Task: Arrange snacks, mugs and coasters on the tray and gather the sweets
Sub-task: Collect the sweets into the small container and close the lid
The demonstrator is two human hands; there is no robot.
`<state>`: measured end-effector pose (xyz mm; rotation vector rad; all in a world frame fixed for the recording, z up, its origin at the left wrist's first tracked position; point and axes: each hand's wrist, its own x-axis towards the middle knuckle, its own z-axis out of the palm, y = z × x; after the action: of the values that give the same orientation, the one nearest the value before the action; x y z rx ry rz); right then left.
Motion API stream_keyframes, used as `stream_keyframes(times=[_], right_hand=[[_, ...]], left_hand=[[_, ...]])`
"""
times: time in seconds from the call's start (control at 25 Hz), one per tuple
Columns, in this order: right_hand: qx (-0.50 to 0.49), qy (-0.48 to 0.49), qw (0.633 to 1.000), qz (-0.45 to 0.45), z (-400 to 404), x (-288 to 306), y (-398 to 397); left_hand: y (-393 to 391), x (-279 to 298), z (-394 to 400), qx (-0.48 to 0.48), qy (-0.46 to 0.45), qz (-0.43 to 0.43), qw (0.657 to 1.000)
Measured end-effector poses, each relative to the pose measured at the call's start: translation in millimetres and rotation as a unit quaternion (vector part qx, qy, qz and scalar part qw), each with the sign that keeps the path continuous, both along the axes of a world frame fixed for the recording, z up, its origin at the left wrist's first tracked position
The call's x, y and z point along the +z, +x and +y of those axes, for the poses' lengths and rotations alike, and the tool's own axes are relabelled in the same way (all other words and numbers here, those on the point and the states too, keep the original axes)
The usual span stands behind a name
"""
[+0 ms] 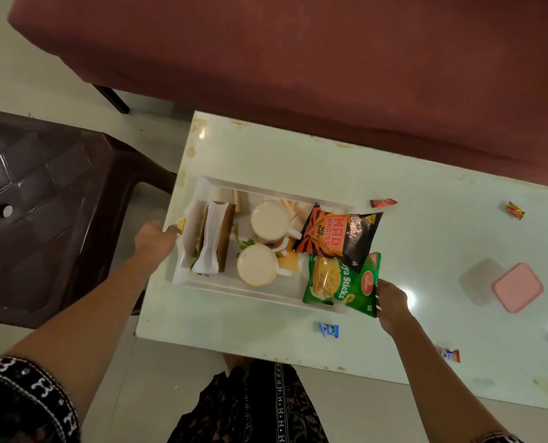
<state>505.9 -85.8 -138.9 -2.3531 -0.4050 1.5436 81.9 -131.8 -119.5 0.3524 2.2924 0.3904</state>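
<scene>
A white tray (253,290) lies on the pale table (426,266). In it are a holder with upright coasters (213,239), two cream mugs (271,220) (256,265), an orange-black Mad Angles packet (339,236) and a green Soya Sticks packet (343,281). My left hand (154,236) grips the tray's left end. My right hand (389,302) holds the tray's right end at the green packet's edge. Wrapped sweets lie loose on the table: a red one (383,203), an orange one (515,210), a blue one (328,329) and a white-red one (451,354).
A small clear box with a pink lid (517,287) sits at the table's right. A dark brown plastic chair (42,206) stands left of the table. A maroon sofa (298,59) runs along the far side. Pale floor tiles lie below.
</scene>
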Motion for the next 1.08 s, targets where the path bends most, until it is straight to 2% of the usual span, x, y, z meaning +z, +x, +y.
stream_keyframes(times=[0.2,0.32,0.48,0.64,0.84,1.08], right_hand=[[-0.005,-0.047,0.998,0.048,-0.9,1.9,6.1],[-0.035,-0.03,0.994,0.103,12.6,-3.9,9.0],[-0.015,-0.013,0.99,0.141,40.9,-9.4,4.2],[0.009,-0.061,0.977,0.203,54.9,-17.8,1.7],[0.044,-0.058,0.97,0.233,52.7,-31.8,12.3],[0.065,-0.048,0.965,0.25,49.2,-33.0,17.2]], left_hand=[[1.2,-11.7,8.8,0.022,0.007,-0.012,1.0],[-4.4,-20.7,6.9,0.043,0.023,-0.03,0.998],[-13.1,-30.2,6.0,0.076,0.043,-0.063,0.994],[-18.5,-34.2,7.4,0.089,0.055,-0.086,0.991],[-22.3,-34.7,10.7,0.122,0.064,-0.135,0.981],[-18.2,-29.8,11.7,0.134,0.065,-0.14,0.979]])
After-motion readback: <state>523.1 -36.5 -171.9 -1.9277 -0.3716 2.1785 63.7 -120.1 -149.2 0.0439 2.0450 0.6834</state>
